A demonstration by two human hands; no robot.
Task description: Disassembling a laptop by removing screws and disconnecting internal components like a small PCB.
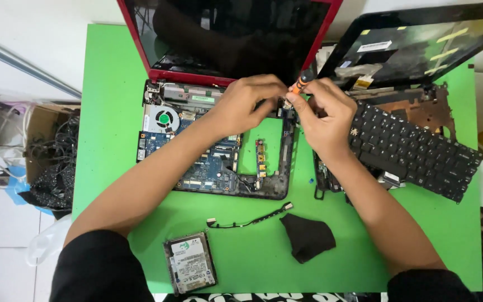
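- An orange-handled screwdriver [302, 82] is pinched upright in the right hand [322, 114], its tip at the right hinge corner of the opened red laptop [219, 140].
- That corner is pressed by the curled fingers of the left hand [244, 103].
- A slipped tip could likely scratch the exposed blue circuit board [208, 162].
- A loosened screw could be lost on the green mat [113, 84].
- Counted: two laptops, one detached keyboard [415, 148], one hard drive [190, 263], one loose cable [250, 219], one black cloth [308, 237].
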